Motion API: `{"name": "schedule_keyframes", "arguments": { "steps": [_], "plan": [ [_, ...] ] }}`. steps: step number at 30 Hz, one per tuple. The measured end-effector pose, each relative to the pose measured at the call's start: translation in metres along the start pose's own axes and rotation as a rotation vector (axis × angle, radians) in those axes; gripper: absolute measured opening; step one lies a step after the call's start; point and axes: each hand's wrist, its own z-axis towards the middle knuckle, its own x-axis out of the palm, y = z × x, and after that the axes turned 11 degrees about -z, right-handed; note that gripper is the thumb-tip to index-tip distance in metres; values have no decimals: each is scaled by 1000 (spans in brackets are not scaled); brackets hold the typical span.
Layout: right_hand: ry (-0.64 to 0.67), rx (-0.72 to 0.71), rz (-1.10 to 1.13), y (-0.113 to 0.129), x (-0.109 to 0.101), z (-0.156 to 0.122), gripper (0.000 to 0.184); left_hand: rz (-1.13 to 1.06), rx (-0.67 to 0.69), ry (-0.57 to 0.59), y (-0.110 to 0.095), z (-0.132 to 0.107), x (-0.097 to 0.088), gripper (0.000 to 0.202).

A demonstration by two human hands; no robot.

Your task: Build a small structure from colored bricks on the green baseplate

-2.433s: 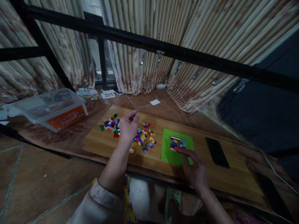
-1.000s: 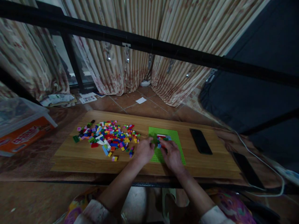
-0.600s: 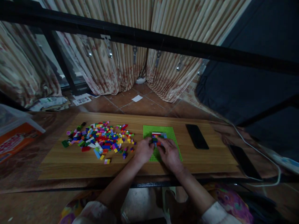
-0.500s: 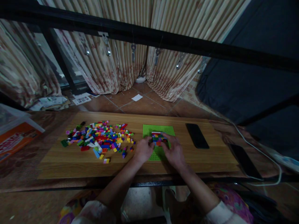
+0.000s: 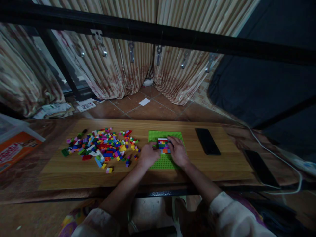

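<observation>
A small block of multicoloured toy bricks (image 5: 163, 143), laid in rows with a white and a red strip at its far edge, is over the bright green studded baseplate (image 5: 165, 164). My left hand (image 5: 149, 155) has thumb and fingers closed against the block's left side. On the opposite side, my right hand (image 5: 178, 152) curls its fingers around the right edge and partly covers it. Whether the block is pressed onto the studs cannot be made out. To the left of my hands spreads a heap of loose toy bricks (image 5: 107, 154).
The wooden board (image 5: 81, 179) carries the bricks and a black phone (image 5: 207, 141). Another dark phone (image 5: 261, 168) lies further right beside a white cable (image 5: 300, 179). A plastic tub with an orange label (image 5: 17, 149) stands at far left. A black bar (image 5: 172, 31) crosses above.
The block has turned so its coloured rows show more plainly. My right fingers have shifted over its right edge. My head view has moved slightly; the loose bricks look unchanged.
</observation>
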Motion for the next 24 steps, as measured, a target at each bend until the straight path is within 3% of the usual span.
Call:
{"name": "schedule_keyframes", "arguments": {
  "steps": [6,16,21,24],
  "plan": [
    [-32,1,-26,3,3,-1,35,87,46,-48,0,-3,4,37],
    [28,-13,2,6,1,-6,36,43,-20,20,-10,-22,3,33],
    [83,-5,30,1,-21,3,41,-13,-33,57,-13,-29,-19,31],
    [55,28,-48,11,-34,23,47,-117,102,-4,-21,-24,-45,26]
  ]
}}
